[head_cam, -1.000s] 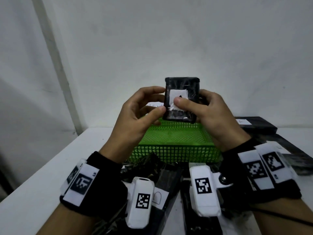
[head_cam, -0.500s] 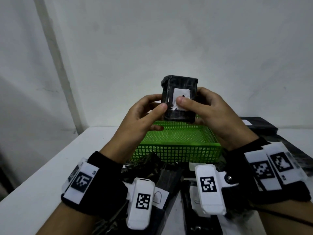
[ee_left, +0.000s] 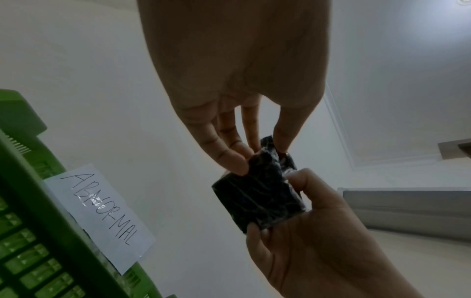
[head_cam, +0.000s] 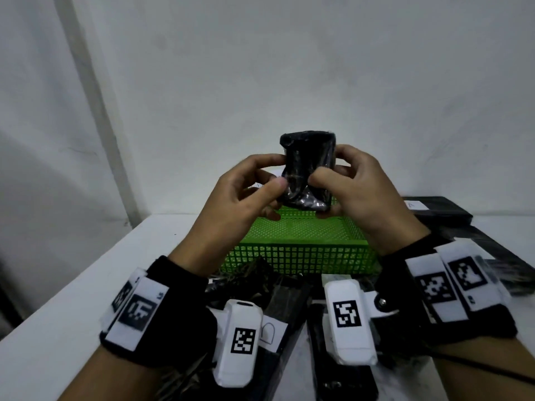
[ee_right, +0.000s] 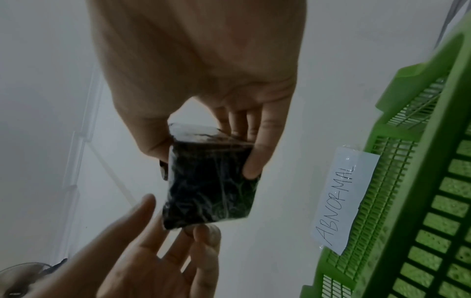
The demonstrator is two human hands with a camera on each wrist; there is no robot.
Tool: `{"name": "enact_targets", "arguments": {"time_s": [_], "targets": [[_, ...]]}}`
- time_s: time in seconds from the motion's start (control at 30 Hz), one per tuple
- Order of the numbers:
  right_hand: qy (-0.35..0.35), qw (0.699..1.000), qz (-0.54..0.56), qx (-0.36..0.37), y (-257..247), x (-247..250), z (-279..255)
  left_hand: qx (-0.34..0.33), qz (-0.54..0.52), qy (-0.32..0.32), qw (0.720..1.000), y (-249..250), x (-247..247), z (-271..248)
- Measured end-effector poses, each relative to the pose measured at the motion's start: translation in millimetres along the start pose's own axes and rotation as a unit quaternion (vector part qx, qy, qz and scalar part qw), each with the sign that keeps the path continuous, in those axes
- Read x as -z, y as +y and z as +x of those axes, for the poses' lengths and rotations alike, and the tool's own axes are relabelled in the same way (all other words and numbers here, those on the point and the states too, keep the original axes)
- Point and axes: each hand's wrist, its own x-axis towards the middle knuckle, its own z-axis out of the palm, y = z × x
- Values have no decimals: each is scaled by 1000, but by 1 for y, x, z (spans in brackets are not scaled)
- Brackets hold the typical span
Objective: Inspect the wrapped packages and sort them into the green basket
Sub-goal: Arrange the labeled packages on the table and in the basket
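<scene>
With both my left hand point(head_cam: 246, 195) and right hand point(head_cam: 359, 192) pinching the black wrapped package point(head_cam: 308, 172) above the green basket point(head_cam: 301, 256), I have turned its white label away, so inspection moves to the back

So the white table point(head_cam: 72, 299) fills the lower half of the head view, running from the bottom left up to the wall. Sitting on it dead centre is the green basket point(head_cam: 301, 257), mesh sides, with a paper label reading ABNORMAL point(ee_left: 99, 219) on its rim in the wrist views. Bottom middle there's a heap of black wrapped packages point(head_cam: 286, 302), one with a small white tag point(head_cam: 272, 332). More flat black packages point(head_cam: 440, 211) lie at the right edge.
</scene>
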Motion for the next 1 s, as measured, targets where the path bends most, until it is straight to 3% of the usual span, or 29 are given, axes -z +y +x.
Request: {"name": "enact_targets", "arguments": {"time_s": [0.17, 0.27, 0.37, 0.43, 0.57, 0.73, 0.87, 1.0], "targets": [[6, 999, -19, 39, 7, -3, 1, 68, -24, -5, 997, 7, -5, 0], [-53, 996, -30, 58, 8, 0, 0, 125, -47, 13, 991, 10, -2, 0], [-135, 990, -24, 21, 7, 2, -1, 139, -38, 23, 989, 7, 0, -1], [-152, 988, 9, -34, 3, 2, -1, 144, -46, 30, 988, 4, 1, -1], [-112, 990, 30, -85, 2, 3, -1, 120, -68, 37, 990, 0, 0, 1], [-29, 997, 69, -34, -2, 0, 2, 70, -26, 22, 997, 3, -1, -2], [-41, 995, 85, -12, -6, 2, 1, 44, -18, 33, 998, 3, 4, -1], [-85, 993, 76, 24, 0, 9, 1, 85, -40, 16, 995, 12, 8, -2]]}}
